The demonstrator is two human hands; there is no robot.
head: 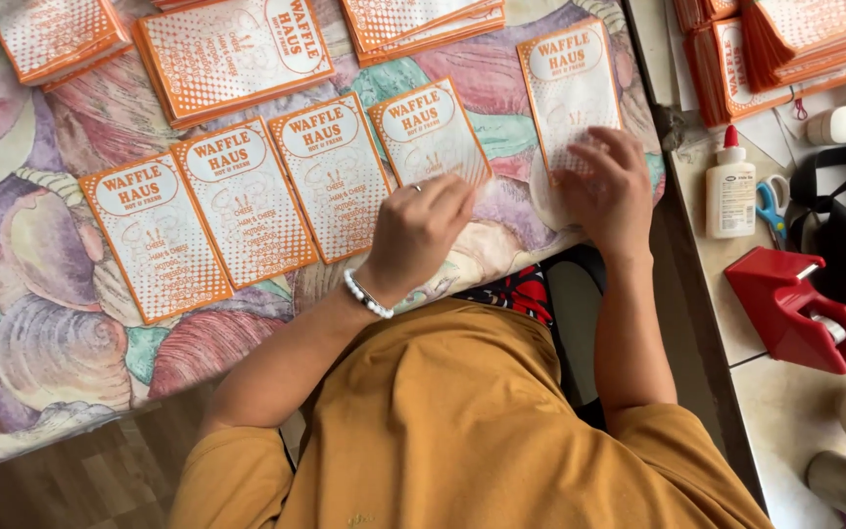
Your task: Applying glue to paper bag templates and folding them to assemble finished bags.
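Stacks of orange-and-white printed paper sleeves [232, 49] along top of frame, cut off at edge. Below, row of single sleeves [247, 201] laid side by side on shell-patterned surface [41, 333], probably spread for handling one by one. Left hand [421, 227] flat, fingers loosely together, on fourth sleeve [428, 132]. Right hand [611, 186] spread, pressing fifth sleeve [568, 83]; lower part hidden. Far right: white glue bottle [730, 186], red tape dispenser [797, 309].

Both hands [421, 227] [607, 186] flat on orange-bordered paper bags [430, 132] atop shell-patterned tablecloth [51, 333]
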